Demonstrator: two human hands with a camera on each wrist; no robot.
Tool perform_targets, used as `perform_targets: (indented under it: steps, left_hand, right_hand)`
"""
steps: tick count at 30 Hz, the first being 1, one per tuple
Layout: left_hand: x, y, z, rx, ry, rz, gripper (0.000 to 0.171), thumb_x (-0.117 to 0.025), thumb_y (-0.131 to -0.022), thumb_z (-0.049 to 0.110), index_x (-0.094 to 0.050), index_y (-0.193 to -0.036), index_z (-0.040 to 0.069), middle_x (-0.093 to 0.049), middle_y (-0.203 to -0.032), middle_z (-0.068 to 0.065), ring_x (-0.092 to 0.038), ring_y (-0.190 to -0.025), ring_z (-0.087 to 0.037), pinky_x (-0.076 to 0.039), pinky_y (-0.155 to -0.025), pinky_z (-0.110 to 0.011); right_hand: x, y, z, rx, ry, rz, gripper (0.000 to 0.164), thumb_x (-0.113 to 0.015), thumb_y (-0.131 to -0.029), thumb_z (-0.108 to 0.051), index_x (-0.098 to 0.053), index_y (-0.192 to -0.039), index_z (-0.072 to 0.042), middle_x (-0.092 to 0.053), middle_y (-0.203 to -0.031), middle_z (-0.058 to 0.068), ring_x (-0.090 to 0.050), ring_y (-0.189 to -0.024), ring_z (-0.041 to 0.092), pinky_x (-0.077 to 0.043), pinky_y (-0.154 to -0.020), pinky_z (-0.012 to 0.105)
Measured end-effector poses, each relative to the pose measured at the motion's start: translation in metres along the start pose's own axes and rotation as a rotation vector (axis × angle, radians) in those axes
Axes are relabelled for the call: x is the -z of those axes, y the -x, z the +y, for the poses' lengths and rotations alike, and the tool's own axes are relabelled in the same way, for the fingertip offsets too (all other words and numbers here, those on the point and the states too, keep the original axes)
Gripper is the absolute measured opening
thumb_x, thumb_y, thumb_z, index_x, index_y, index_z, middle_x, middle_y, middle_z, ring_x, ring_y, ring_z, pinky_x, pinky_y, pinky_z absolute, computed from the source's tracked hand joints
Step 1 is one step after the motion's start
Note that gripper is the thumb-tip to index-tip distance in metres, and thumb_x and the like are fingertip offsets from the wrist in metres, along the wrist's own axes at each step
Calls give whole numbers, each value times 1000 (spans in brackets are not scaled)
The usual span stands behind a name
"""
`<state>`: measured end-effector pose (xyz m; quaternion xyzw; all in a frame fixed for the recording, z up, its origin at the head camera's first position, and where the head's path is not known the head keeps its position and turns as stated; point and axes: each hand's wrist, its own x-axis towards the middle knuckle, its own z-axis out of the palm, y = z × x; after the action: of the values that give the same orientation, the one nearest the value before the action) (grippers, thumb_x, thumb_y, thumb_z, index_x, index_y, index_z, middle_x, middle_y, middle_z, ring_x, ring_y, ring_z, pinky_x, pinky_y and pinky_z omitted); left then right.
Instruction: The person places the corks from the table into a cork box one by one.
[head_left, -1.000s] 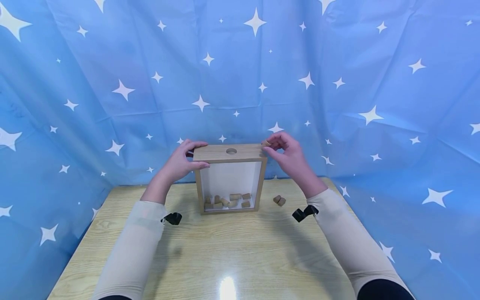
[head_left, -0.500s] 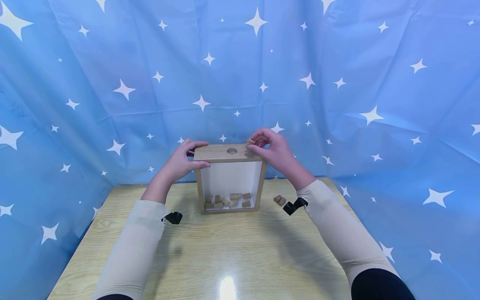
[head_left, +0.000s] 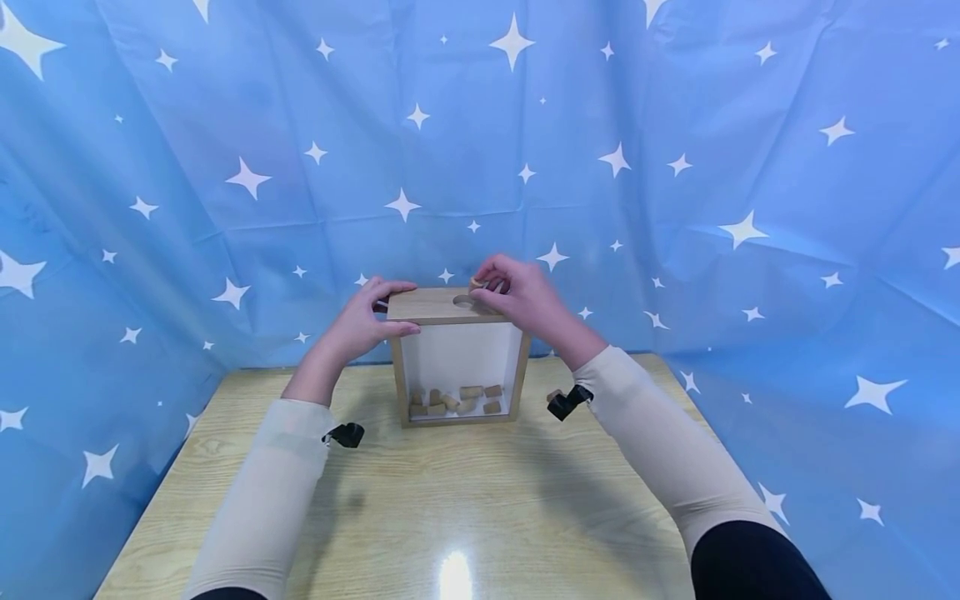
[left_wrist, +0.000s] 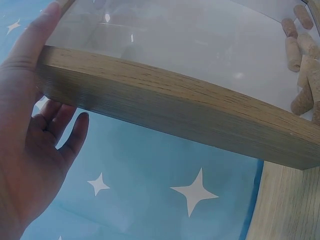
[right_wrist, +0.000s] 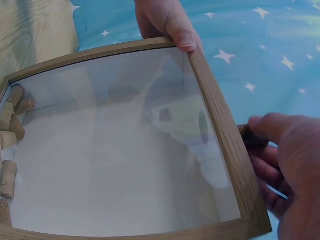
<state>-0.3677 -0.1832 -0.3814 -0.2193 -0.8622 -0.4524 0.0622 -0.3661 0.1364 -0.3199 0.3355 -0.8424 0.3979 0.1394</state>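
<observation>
A wooden-framed box (head_left: 422,305) with a clear front stands upright on the table, a round hole (head_left: 462,301) in its top. Several corks (head_left: 471,392) lie along its bottom inside. My left hand (head_left: 358,323) grips the box's top left corner, thumb in front and fingers behind; the left wrist view shows the thumb against the frame (left_wrist: 175,100). My right hand (head_left: 528,298) pinches a cork (head_left: 476,284) right at the hole's right edge. From the right wrist, that cork (right_wrist: 251,136) looks dark and partly hidden behind the thumb, close to the top face.
Just right of the box, a loose cork (head_left: 554,395) lies on the wooden table (head_left: 450,483), partly covered by the black mount (head_left: 570,402) on my right wrist. A blue star-patterned curtain (head_left: 465,150) hangs behind and at both sides.
My right hand has moved left across the box's top with the cork, from the right corner to the hole. Its wrist mount now covers part of the loose corks. My left hand stays put.
</observation>
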Motion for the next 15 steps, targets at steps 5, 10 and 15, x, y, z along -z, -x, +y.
perform_targets:
  steps: [5,10,15]
  left_hand:
    - [0,0,1,1,-6,-1,75,-93,-93,34,-60,-160,24,-54,-137,-7,-54,-128,-34,-49,-105,-61]
    - [1,-1,-1,-4,-1,0,75,-93,-93,35,-61,-160,24,-54,-136,-7,-55,-127,-34,-50,-105,-60]
    - [0,-1,-2,-9,8,3,73,-94,-92,38,-62,-158,28,-54,-134,-6,-56,-125,-33,-50,-104,-58]
  right_hand:
    - [-6,-3,-1,14,-7,-7,15,-84,-101,-13,-74,-112,-10,-78,-102,3,-72,-87,19,-60,-75,34]
    - [-9,-6,-4,23,15,-22,15,-84,-101,-13,-74,-112,-11,-76,-102,3,-71,-87,19,-60,-74,36]
    - [-13,-8,-4,7,37,-48,15,-83,-102,-14,-73,-112,-11,-76,-103,3,-72,-89,18,-61,-77,37]
